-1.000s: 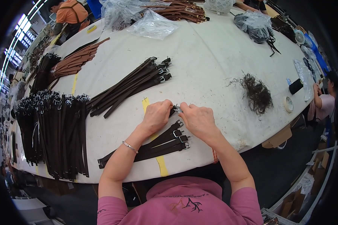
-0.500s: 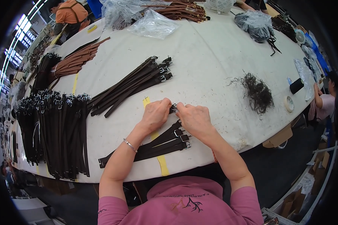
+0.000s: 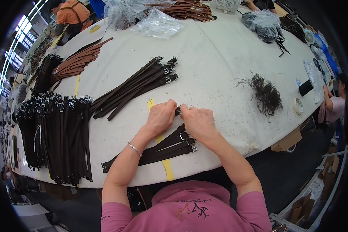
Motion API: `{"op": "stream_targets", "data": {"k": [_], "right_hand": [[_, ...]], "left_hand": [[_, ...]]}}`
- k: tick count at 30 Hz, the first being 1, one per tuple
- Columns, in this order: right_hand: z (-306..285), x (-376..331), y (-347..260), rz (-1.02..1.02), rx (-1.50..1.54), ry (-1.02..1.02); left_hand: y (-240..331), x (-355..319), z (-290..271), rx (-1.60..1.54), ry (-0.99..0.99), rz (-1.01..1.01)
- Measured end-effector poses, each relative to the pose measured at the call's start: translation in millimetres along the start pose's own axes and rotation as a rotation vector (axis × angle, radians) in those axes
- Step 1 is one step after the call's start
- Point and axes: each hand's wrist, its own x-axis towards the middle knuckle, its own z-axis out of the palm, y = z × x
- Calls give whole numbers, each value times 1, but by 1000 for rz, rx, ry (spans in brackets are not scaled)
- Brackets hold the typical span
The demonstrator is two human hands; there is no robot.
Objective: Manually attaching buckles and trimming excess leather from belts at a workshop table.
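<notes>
Over the middle of the table, my left hand (image 3: 161,116) and my right hand (image 3: 199,120) pinch the buckle end of a dark brown strap (image 3: 178,112) between them. The fingers of both hands are closed, and most of the held part is hidden behind them. Just below my hands lie several dark straps (image 3: 162,155) with silver buckles, their buckle ends to the right. Beyond my left hand, a second fanned bundle of dark buckled straps (image 3: 137,87) rests on the cloth. My left wrist wears a bracelet.
A large pile of dark buckled straps (image 3: 63,135) hangs toward the left edge. Brown straps (image 3: 79,60) lie behind it. A tangle of dark thread (image 3: 265,94), a black spool (image 3: 305,88) and a tape roll (image 3: 297,106) are at right. Plastic bags (image 3: 158,25) lie far off; co-workers sit around.
My right hand has shifted very slightly left, and the grip on the strap end has turned a little. The strap bundles have not moved.
</notes>
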Motion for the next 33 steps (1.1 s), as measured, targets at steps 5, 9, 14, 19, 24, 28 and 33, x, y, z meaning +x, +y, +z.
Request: {"op": "stream_targets", "data": {"k": [5, 9, 14, 19, 24, 28, 33], "right_hand": [[4, 0, -1, -23, -5, 22], [15, -2, 7, -63, 7, 73], [18, 5, 26, -130, -21, 132], [19, 9, 32, -194, -5, 167], [20, 9, 29, -170, 0, 153], [16, 5, 25, -113, 33, 136], [8, -11, 3, -24, 181, 83]], "left_hand": [[-1, -1, -1, 23, 4, 5], [1, -2, -9, 7, 8, -91], [-7, -4, -47, 341, -378, -272], [-9, -12, -37, 323, 76, 35], [-10, -12, -8, 88, 116, 109], [-14, -13, 5, 97, 174, 186], [-10, -13, 6, 250, 201, 236]]}}
